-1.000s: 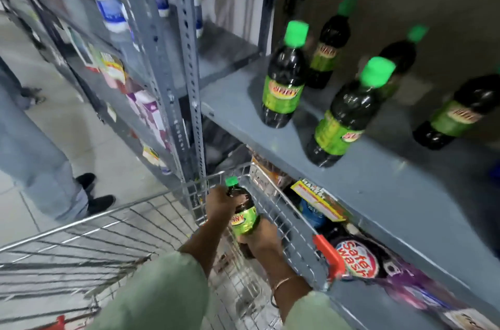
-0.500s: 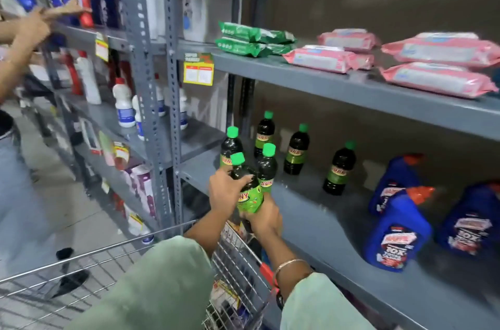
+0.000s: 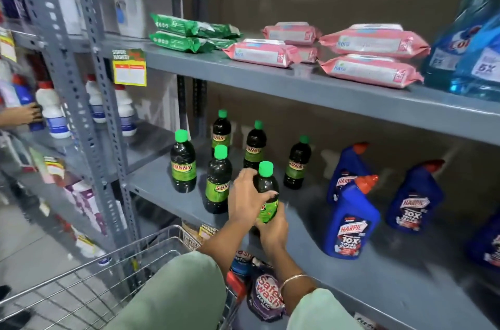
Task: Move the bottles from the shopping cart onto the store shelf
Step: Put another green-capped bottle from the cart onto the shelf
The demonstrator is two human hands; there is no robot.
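I hold a dark bottle point(image 3: 266, 186) with a green cap and green label upright over the front of the grey middle shelf point(image 3: 378, 270). My left hand point(image 3: 244, 200) wraps its side and my right hand point(image 3: 272, 229) grips its lower part; whether its base touches the shelf is hidden. Several matching bottles stand on the shelf behind and to the left, the nearest point(image 3: 217, 183) just left of my left hand. The wire shopping cart point(image 3: 89, 275) is at the bottom left, below my arms.
Blue toilet-cleaner bottles point(image 3: 349, 221) stand on the same shelf to the right. Pink and green wipe packs point(image 3: 373, 70) lie on the shelf above. A slotted grey upright point(image 3: 108, 113) stands left. Another person's hand point(image 3: 25, 113) reaches among white bottles far left.
My hands have carried the bottle up out of the cart and forward over the shelf, to the right of the front bottles. The view has swung up to the shelves.
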